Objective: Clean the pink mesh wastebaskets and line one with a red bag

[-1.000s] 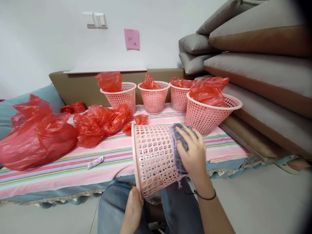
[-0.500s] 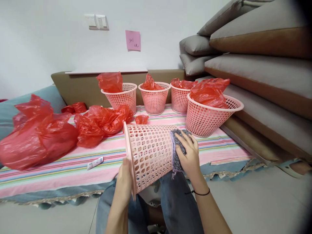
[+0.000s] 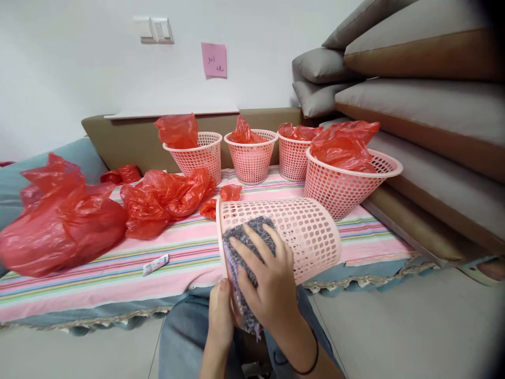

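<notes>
Biggest thing here is the striped sheet [image 3: 181,276], with stacked grey cushions [image 3: 418,116] to its right. At the sheet's front edge, a pink basket [image 3: 311,231] is tipped sideways. Fuzzy grey cloth [image 3: 236,245] lies against it, right hand [image 3: 266,281] splayed flat on top. Left hand [image 3: 221,313] grips the rim, though its fingers look mostly hidden. Tiny white packet [image 3: 155,265] on the sheet.

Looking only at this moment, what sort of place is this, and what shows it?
Probably a living room in a home: grey cushions are stacked at the right, a striped cloth covers what looks like a sofa, and light switches sit on the wall behind.
</notes>
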`<move>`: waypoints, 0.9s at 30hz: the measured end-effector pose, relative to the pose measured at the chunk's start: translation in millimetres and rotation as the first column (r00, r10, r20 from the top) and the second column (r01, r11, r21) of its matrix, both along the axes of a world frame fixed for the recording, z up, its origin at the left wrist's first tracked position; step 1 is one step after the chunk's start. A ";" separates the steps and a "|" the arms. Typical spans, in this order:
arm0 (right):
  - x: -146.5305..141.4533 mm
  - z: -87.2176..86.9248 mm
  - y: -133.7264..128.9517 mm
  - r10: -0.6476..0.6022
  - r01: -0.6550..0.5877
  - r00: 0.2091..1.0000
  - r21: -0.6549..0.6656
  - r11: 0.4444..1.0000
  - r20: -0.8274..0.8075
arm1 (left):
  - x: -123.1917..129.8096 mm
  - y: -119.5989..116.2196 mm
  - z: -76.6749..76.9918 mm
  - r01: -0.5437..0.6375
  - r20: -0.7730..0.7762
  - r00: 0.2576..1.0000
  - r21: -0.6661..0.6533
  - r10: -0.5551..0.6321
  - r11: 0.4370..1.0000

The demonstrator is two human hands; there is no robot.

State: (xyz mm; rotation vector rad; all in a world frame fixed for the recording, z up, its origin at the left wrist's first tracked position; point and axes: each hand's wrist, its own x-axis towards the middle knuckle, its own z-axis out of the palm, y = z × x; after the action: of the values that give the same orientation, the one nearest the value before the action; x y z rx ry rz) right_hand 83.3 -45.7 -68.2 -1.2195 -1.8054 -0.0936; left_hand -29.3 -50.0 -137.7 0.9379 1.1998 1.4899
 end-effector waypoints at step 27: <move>41.7 -25.1 48.2 -0.311 0.311 0.947 -0.018 0.950 -0.077 | 12.3 15.9 -3.0 0.175 -0.023 0.984 -0.081 -0.178 0.981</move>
State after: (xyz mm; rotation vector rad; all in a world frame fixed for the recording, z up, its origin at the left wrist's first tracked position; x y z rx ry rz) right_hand 125.0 2.5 -93.2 -1.4843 -1.5339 -0.2172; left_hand -16.9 -34.1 -140.7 0.9904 1.1570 1.2832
